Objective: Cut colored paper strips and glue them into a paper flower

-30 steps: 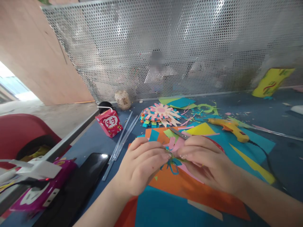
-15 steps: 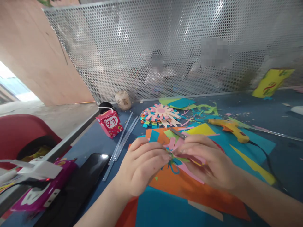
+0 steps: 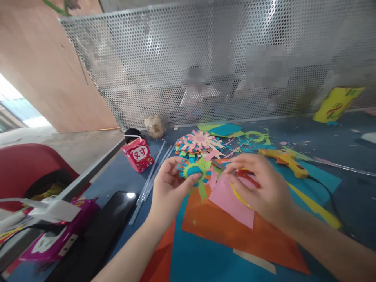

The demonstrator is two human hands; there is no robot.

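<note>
My left hand (image 3: 170,192) is closed on a small paper flower (image 3: 194,170), its thumb pressed on the blue centre. Green fringe and blue looped petals surround that centre, and a green strip hangs down. To its right, my right hand (image 3: 261,188) is closed around a pair of scissors (image 3: 246,173) with red and yellow handles; the blades point left towards the flower. Below the hands lie a pink paper sheet (image 3: 232,199) and an orange paper sheet (image 3: 223,223). Just beyond the flower sits a stack of fringed paper flowers (image 3: 199,141).
A yellow glue gun (image 3: 284,159) with a black cord lies on the right. Clear glue sticks (image 3: 154,172), a red drink box (image 3: 138,154) and a phone (image 3: 120,207) are on the left. A perforated metal screen (image 3: 164,58) stands behind, with people beyond it.
My hands have moved apart. The left hand has lifted and turned the flower, so its blue centre now shows. The scissors' handles have come into sight in my right hand.
</note>
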